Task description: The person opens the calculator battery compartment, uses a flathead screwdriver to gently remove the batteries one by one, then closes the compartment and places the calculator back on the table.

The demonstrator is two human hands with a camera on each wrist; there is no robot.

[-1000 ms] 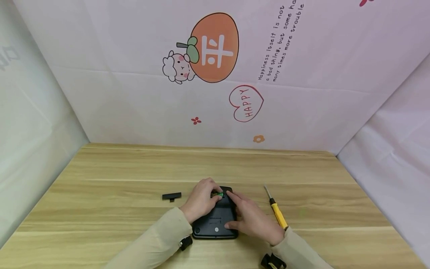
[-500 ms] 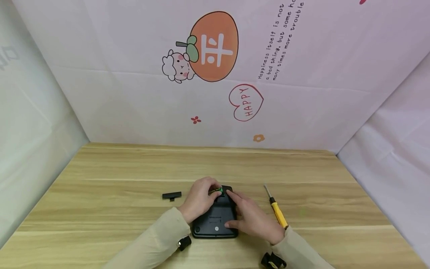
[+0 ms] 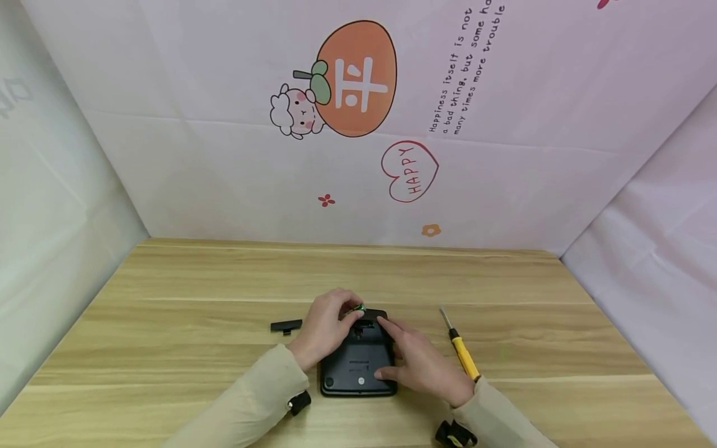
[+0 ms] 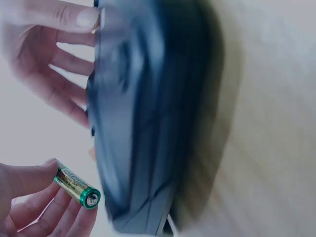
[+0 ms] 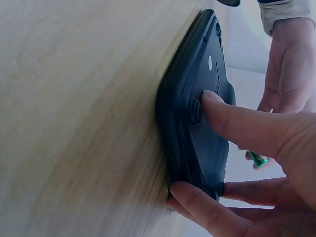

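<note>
A black calculator lies face down on the table, its battery compartment uncovered near the far end. My left hand pinches a green and gold battery between thumb and fingers, just above that end and apart from the compartment. In the left wrist view the battery's metal tip points toward the calculator. My right hand holds the calculator by its right side. Its thumb lies on the back near a round foot, and its other fingers are around the edge. The inside of the compartment is too dark to make out.
A small black battery cover lies left of the calculator, close to my left hand. To the right lies a yellow screwdriver, its handle end beside my right wrist. A printed white cloth hangs behind the table.
My left hand has lifted the battery up out of the compartment and moved it toward the far left. My right hand and the calculator have stayed in place.
</note>
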